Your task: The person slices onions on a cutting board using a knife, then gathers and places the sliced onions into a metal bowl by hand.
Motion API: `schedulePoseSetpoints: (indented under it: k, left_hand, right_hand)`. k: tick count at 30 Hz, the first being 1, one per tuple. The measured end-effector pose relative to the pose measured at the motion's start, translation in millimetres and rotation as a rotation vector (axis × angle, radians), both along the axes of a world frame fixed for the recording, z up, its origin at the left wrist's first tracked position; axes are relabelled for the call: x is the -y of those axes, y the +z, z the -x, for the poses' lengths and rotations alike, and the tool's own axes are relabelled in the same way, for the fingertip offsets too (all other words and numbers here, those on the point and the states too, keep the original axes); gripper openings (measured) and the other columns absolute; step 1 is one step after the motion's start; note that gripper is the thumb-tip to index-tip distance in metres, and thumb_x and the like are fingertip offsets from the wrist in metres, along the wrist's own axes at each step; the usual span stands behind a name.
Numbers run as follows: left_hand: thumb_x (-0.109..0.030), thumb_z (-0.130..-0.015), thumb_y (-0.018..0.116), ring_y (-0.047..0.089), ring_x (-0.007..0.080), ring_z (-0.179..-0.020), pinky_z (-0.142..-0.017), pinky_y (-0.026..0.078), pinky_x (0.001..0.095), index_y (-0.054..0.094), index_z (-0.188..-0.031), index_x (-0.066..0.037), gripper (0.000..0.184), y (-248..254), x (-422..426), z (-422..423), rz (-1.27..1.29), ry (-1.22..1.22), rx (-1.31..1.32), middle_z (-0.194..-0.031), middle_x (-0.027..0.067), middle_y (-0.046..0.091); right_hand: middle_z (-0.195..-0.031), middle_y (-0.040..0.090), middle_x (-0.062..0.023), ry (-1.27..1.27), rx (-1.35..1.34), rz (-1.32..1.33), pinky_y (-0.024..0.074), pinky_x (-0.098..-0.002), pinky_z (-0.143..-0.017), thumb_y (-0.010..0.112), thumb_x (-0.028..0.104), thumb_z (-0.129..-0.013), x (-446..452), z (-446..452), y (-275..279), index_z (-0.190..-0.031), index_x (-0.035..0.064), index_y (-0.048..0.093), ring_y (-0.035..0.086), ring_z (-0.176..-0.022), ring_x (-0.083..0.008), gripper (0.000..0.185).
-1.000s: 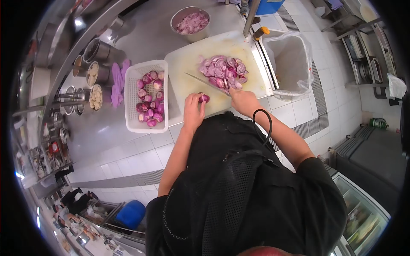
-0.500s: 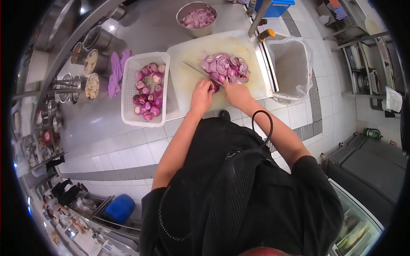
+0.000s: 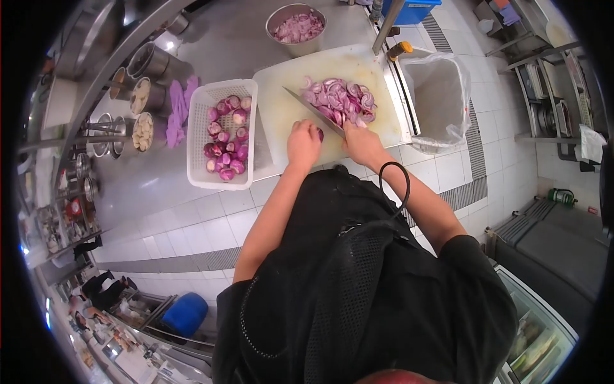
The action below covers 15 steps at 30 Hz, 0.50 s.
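My right hand (image 3: 362, 143) is closed round the handle of a kitchen knife (image 3: 311, 109), whose blade points up and left over the white cutting board (image 3: 275, 96). My left hand (image 3: 304, 142) has its fingers curled on a red onion (image 3: 320, 134), of which only a bit shows beside the fingertips. The blade lies just beyond that onion. Sliced red onion (image 3: 342, 97) forms a loose heap on the board, touching the far side of the blade. Left of the board, a white plastic basket (image 3: 194, 134) holds several whole peeled red onions (image 3: 225, 150).
A steel bowl (image 3: 297, 49) of cut onion stands behind the board. A lined bin (image 3: 438, 102) is to the right, near a yellow-capped bottle (image 3: 401, 49). Purple gloves (image 3: 177, 112) and steel containers (image 3: 150, 95) sit at the left. A person (image 3: 105, 291) is far off at lower left.
The knife has shifted away from my left hand toward the heap, showing more of its blade face. My right hand has moved slightly right and down.
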State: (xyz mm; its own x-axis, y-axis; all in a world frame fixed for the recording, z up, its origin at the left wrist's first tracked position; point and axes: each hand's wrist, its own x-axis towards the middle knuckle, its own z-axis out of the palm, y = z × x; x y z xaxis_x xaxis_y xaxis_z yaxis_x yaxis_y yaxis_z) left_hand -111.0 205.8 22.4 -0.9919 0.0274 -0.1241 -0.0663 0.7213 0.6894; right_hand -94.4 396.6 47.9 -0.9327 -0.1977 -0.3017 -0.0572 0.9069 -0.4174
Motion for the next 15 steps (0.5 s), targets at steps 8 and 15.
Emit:
schedulePoseSetpoints:
  k: [8, 15]
  left_hand:
    - [0.005, -0.088, 0.06, 0.061, 0.0371, -0.113, -0.101, 0.051, 0.0452, 0.064, -0.112, -0.002, 0.025, -19.3, 15.2, 1.5, -0.048, -0.544, -0.409, -0.118, 0.0141, 0.064]
    - [0.004, -0.087, 0.058, 0.062, 0.0352, -0.109, -0.097, 0.053, 0.0452, 0.063, -0.111, -0.003, 0.025, -26.0, 3.1, -3.7, -0.028, -0.497, -0.423, -0.115, 0.0125, 0.063]
  right_hand:
    - [-0.093, 0.075, -0.0268, 0.007, 0.009, -0.064, 0.0591, -0.0534, -0.077, 0.056, 0.012, -0.093, 2.4, 5.8, 13.3, -0.113, -0.0036, 0.058, 0.075, -0.086, -0.0448, 0.026]
    - [-0.092, 0.075, -0.0254, 0.014, 0.002, -0.06, 0.0599, -0.051, -0.076, 0.055, 0.01, -0.093, -2.2, -12.0, -4.4, -0.112, -0.0018, 0.059, 0.076, -0.087, -0.0422, 0.022]
